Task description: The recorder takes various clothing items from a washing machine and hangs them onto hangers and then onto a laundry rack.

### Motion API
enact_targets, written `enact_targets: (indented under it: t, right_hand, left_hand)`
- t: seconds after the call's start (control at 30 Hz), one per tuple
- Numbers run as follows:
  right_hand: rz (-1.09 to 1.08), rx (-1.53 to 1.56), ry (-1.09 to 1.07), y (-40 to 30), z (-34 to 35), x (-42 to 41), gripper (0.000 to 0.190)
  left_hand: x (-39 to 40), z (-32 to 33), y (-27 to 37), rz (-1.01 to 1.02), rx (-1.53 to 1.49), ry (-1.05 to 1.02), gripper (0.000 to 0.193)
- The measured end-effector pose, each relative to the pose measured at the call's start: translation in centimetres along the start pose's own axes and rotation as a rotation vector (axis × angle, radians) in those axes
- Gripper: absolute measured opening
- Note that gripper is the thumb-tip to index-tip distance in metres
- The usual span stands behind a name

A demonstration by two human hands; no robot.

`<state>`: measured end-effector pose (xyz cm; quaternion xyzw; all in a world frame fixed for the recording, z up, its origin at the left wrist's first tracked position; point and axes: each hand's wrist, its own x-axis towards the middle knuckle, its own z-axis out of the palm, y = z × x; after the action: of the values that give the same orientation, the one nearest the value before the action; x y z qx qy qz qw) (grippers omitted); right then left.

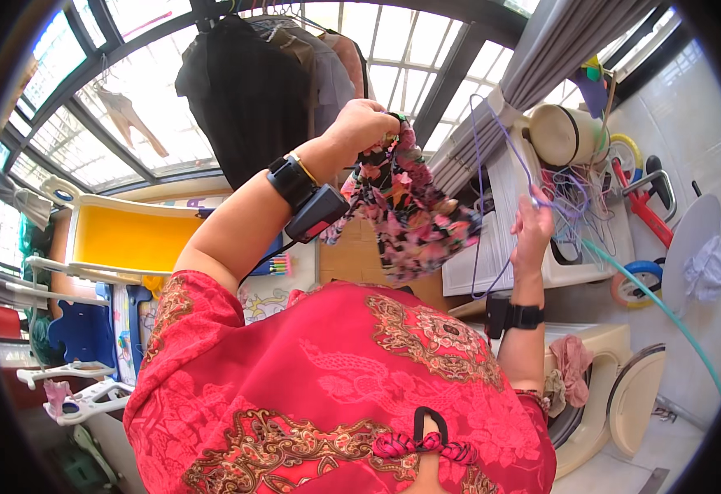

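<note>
My left hand [363, 126] is raised in front of me, its fingers closed on the top of a garment [406, 210]. The cloth is dark with a pink floral print and hangs down in loose folds. On the right, my right hand [532, 230] grips a thin purple clothes hanger [479, 154]. One side of that hanger passes close to the right edge of the garment; whether they touch I cannot tell. A tangle of loose hangers [573, 191] lies just beyond my right hand.
Dark clothes [246, 92] hang on hangers by the barred windows. To the right are a white washbasin [613, 247], a tied grey curtain [542, 55], a teal hose [663, 302] and a front-loading washing machine [589, 451] with its door ajar and cloths at its opening. A yellow plastic slide [132, 234] stands left.
</note>
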<state>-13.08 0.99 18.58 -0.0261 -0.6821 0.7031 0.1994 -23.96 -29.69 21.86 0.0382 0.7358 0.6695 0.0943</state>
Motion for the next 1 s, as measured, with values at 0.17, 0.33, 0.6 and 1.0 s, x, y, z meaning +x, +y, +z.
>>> enact_targets:
  t: [0.17, 0.33, 0.6, 1.0]
  right_hand:
    - [-0.099, -0.159, -0.067, -1.9, 0.6, -2.9, 0.024]
    - [-0.044, -0.204, -0.329, -4.3, 3.3, -5.3, 0.016]
    - [-0.072, -0.212, -0.413, -1.1, 8.4, -3.8, 0.015]
    - [-0.258, -0.483, -0.254, -3.1, 7.9, 1.5, 0.015]
  left_hand:
    - [0.3, -1.5, -0.8, -0.041, 0.056, 0.142, 0.009]
    - [0.4, -2.6, -1.4, -0.026, 0.056, 0.277, 0.011]
    - [-2.8, -1.5, -0.2, 0.461, 0.692, 0.356, 0.017]
    - [-3.8, -2.8, 2.3, 0.142, 0.263, -0.271, 0.019]
